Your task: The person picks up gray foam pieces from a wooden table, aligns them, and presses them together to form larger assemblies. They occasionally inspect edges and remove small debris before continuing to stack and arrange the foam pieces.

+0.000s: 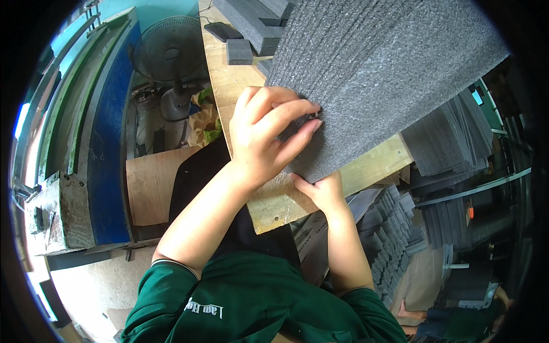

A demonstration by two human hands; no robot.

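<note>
A thick stack of grey foam sheets (389,74) rises at an angle from the wooden table, its layered edges showing on the left and a broad flat face on the right. At its near left edge, my left hand (266,126) is closed, thumb and forefinger pinching at the layers close together; exactly how many sheets lie between them I cannot tell. My right hand (327,193) grips the lower near corner of the stack, its thumb along the bottom edge and its other fingers mostly hidden under the foam.
Grey foam blocks (239,52) and a dark phone-like device (223,31) lie on the wooden table (286,211). A fan (171,54) stands left, beside a blue and green machine frame (108,143). More foam pieces (389,234) are piled right; another person (469,323) is lower right.
</note>
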